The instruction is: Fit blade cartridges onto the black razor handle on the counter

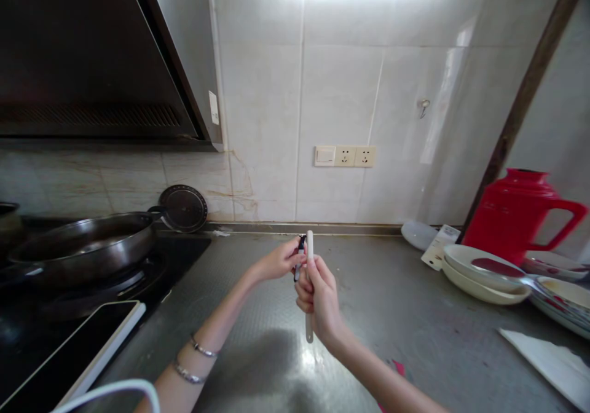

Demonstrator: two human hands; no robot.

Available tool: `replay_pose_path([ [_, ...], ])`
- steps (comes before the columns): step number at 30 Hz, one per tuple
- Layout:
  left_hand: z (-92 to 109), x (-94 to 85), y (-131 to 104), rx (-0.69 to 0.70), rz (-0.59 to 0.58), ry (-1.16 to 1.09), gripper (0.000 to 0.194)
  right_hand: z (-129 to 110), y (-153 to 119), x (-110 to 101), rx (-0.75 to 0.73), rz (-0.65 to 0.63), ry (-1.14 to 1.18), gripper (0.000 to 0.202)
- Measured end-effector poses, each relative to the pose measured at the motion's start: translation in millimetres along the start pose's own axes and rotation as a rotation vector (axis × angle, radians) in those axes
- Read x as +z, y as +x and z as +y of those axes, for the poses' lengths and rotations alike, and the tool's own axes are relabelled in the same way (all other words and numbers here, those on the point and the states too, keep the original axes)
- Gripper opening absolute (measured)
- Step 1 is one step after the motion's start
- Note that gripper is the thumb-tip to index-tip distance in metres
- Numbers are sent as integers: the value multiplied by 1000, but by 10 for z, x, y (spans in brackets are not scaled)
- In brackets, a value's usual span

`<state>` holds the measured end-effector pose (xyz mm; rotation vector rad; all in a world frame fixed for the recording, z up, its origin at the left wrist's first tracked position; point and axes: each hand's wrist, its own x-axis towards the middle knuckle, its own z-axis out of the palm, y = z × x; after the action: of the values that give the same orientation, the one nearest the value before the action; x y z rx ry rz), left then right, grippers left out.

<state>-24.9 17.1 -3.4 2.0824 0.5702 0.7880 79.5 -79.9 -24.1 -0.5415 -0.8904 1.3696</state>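
Note:
My right hand [320,296] is closed round a slim, off-white, stick-like object [310,245] held upright. Its rounded top stands above my fingers, and a narrow grey end pokes out below them. Just beside it, my left hand [276,260] pinches a small black and grey pen-like object [301,246], tilted a little. The fingers of both hands nearly meet, so much of each object is covered, and their exact kinds cannot be made out. Both hands are above the grey metal countertop [258,314].
At left, a steel pan [87,247] sits on the black stove, with a white-edged device [78,357] in front and a range hood [92,50] overhead. A red thermos jug [511,216], stacked dishes [483,284] and a white sheet [548,364] are at right.

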Motion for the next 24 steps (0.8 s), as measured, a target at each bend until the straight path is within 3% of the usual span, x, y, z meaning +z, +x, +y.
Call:
replay_pose_path([
  [4,-52,-26,10,1,22,15,18,83,-40,10,77,11,-29,29],
  [11,-37,-31,27,88,27,111,17,-68,69,23,2,4,-1,33],
  [16,-79,-16,28,3,12,65,12,-61,35,-10,41,-10,-16,33],
  [24,-43,-25,12,24,43,54,15,-8,57,-41,26,0,-82,33],
])
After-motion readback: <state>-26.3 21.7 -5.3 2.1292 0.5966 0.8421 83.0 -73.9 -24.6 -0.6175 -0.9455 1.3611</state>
